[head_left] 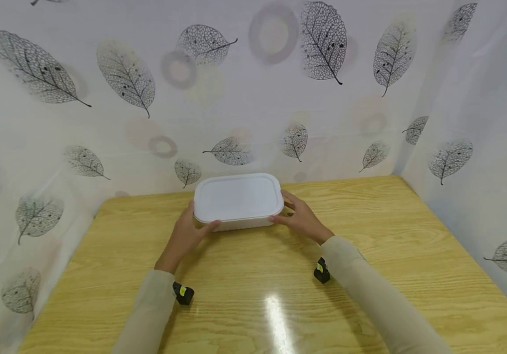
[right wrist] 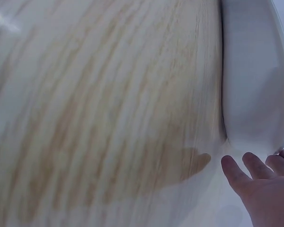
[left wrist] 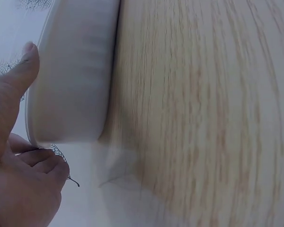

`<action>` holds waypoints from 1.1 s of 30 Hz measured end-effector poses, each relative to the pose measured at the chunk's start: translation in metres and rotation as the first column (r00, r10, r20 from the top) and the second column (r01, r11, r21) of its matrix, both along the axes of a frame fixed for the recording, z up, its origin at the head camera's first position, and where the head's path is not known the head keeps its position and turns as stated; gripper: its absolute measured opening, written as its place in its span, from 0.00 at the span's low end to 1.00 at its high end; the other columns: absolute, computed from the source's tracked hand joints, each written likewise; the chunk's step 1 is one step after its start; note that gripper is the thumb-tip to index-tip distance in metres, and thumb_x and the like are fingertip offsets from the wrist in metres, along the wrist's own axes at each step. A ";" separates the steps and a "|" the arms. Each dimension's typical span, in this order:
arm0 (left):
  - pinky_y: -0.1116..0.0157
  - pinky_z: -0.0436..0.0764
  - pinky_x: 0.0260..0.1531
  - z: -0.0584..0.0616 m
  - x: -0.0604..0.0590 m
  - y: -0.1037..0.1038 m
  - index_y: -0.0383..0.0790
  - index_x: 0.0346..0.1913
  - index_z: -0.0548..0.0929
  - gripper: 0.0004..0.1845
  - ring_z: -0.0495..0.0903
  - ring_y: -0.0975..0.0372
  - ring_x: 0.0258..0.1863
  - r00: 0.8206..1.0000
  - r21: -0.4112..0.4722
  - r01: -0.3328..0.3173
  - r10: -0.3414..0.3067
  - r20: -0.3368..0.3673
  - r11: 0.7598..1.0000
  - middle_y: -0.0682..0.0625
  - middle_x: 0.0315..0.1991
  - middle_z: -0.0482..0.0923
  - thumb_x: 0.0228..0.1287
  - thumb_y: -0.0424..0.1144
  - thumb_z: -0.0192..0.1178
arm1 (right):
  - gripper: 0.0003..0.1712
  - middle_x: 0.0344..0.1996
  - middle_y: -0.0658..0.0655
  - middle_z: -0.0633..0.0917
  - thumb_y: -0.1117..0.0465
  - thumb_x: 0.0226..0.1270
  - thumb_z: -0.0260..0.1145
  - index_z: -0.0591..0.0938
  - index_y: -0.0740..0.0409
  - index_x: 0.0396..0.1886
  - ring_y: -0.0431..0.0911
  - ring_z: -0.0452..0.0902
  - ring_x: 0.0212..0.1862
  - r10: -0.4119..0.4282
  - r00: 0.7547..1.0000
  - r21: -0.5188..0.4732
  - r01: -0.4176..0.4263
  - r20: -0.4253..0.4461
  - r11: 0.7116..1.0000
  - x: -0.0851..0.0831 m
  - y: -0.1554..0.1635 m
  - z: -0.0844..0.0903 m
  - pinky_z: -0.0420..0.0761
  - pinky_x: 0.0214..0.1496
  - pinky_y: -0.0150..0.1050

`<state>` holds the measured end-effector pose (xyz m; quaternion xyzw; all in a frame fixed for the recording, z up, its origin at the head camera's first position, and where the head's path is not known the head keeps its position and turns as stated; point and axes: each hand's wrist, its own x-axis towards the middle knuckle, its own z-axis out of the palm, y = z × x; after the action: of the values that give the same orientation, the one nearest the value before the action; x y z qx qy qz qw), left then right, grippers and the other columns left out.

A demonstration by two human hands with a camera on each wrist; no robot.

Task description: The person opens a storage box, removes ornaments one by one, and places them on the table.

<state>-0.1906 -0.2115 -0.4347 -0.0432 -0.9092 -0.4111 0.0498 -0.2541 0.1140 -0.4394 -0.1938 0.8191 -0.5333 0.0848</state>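
A white rectangular container [head_left: 237, 196] with its lid on stands on the wooden table [head_left: 257, 300], towards the back. My left hand [head_left: 191, 227] is at its near left corner. The thumb lies on the lid's front rim and the fingers curl round the left end. In the left wrist view the left hand [left wrist: 19, 179] shows the thumb against the rim of the container [left wrist: 75, 71]. My right hand [head_left: 292, 214] is at the near right corner, its thumb touching the rim and its fingers spread along the side. The right wrist view shows the right hand [right wrist: 265, 184] with straight fingers beside the container [right wrist: 255, 71].
White curtains printed with leaves [head_left: 125, 73] enclose the table at the back, left and right [head_left: 479, 147]. A small black and yellow wrist unit hangs under each forearm [head_left: 183, 293] [head_left: 321, 271]. Bare wood [right wrist: 109, 118] lies in front of the container.
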 end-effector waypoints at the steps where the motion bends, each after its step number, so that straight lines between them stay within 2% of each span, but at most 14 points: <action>1: 0.44 0.53 0.78 -0.001 -0.001 -0.001 0.34 0.81 0.43 0.59 0.50 0.43 0.78 1.000 0.000 0.003 -0.003 0.002 1.000 0.35 0.79 0.48 0.63 0.60 0.68 | 0.56 0.80 0.61 0.53 0.58 0.62 0.77 0.54 0.60 0.81 0.64 0.61 0.74 0.003 1.000 -0.006 -0.003 0.001 1.000 0.000 0.000 0.000 0.74 0.71 0.53; 6: 0.45 0.53 0.78 -0.005 -0.004 -0.004 0.37 0.81 0.43 0.59 0.49 0.45 0.79 1.000 0.017 0.017 -0.017 -0.009 1.000 0.38 0.80 0.48 0.61 0.57 0.71 | 0.56 0.80 0.60 0.54 0.58 0.62 0.77 0.54 0.59 0.81 0.63 0.61 0.74 0.005 1.000 -0.015 -0.005 0.003 1.000 0.000 0.000 -0.001 0.74 0.71 0.51; 13: 0.46 0.53 0.78 -0.005 -0.005 -0.005 0.27 0.79 0.41 0.61 0.46 0.42 0.79 1.000 -0.012 -0.005 0.005 0.022 1.000 0.31 0.79 0.43 0.62 0.57 0.70 | 0.56 0.79 0.61 0.57 0.56 0.62 0.77 0.54 0.61 0.81 0.59 0.56 0.77 0.009 0.999 0.004 -0.009 -0.047 1.000 0.000 -0.001 -0.002 0.68 0.74 0.57; 18: 0.48 0.54 0.78 -0.004 -0.004 -0.005 0.28 0.79 0.41 0.61 0.47 0.43 0.78 1.000 -0.007 -0.008 0.008 0.020 1.000 0.31 0.79 0.44 0.62 0.57 0.70 | 0.56 0.79 0.59 0.57 0.54 0.63 0.77 0.54 0.61 0.81 0.55 0.53 0.78 -0.005 0.997 0.064 0.010 -0.074 0.998 0.000 -0.001 -0.002 0.65 0.76 0.58; 22: 0.48 0.55 0.78 -0.004 -0.004 -0.005 0.28 0.79 0.42 0.60 0.47 0.44 0.78 1.000 -0.006 -0.006 0.006 0.009 1.000 0.32 0.79 0.44 0.62 0.56 0.70 | 0.56 0.79 0.60 0.57 0.52 0.63 0.77 0.55 0.61 0.81 0.55 0.50 0.79 -0.020 0.996 0.105 0.029 -0.084 0.994 -0.001 -0.001 -0.003 0.62 0.78 0.56; 33: 0.48 0.57 0.77 -0.007 -0.005 -0.006 0.27 0.79 0.43 0.60 0.49 0.43 0.78 1.000 -0.007 -0.010 0.010 0.001 1.000 0.32 0.78 0.45 0.61 0.56 0.70 | 0.55 0.79 0.61 0.57 0.53 0.63 0.77 0.55 0.62 0.80 0.56 0.51 0.79 -0.024 0.995 0.126 0.037 -0.100 0.991 0.002 -0.002 0.000 0.61 0.79 0.55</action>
<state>-0.1955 -0.2178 -0.4414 -0.0388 -0.9107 -0.4079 0.0513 -0.2523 0.1124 -0.4395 -0.2015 0.8574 -0.4711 0.0486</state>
